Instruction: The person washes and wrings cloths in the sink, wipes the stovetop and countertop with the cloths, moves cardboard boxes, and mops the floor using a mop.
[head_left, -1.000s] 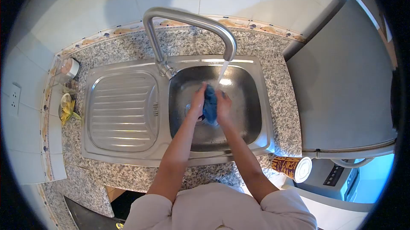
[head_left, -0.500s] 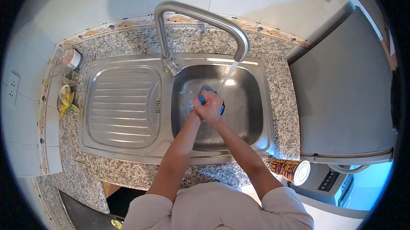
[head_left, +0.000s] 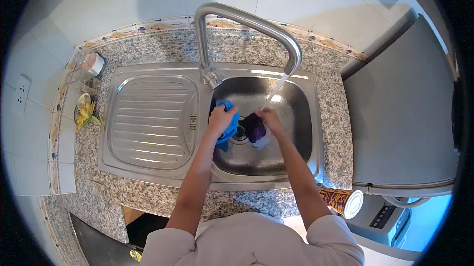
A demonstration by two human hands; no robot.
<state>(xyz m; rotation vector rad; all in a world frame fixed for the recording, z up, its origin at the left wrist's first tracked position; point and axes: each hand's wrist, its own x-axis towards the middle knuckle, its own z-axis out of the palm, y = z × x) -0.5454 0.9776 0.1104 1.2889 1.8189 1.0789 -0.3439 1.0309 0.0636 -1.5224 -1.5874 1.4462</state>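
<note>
Two bare hands work over a metal sink bowl (head_left: 295, 142) set into a speckled stone worktop (head_left: 336, 133). The left hand (head_left: 220, 118) is closed around the top of a blue cloth (head_left: 230, 127) beside the bowl's left edge. The cloth's long axis runs roughly from the back edge towards the front edge, its lower end hanging beyond the fingers. The right hand (head_left: 268, 119) pinches a dark purple cloth (head_left: 255, 128) at its upper right, fingers drawn narrow. This cloth lies to the left and slightly to the front of that hand, slanting frontward. A pale patch at its lower end may be foam or lighter fabric. The cloths are apart, with the drain (head_left: 240, 133) between them. From the curved tap (head_left: 247, 15), water (head_left: 276, 89) falls from the back right, close behind the right hand, which is nearer to it than the left hand.
</note>
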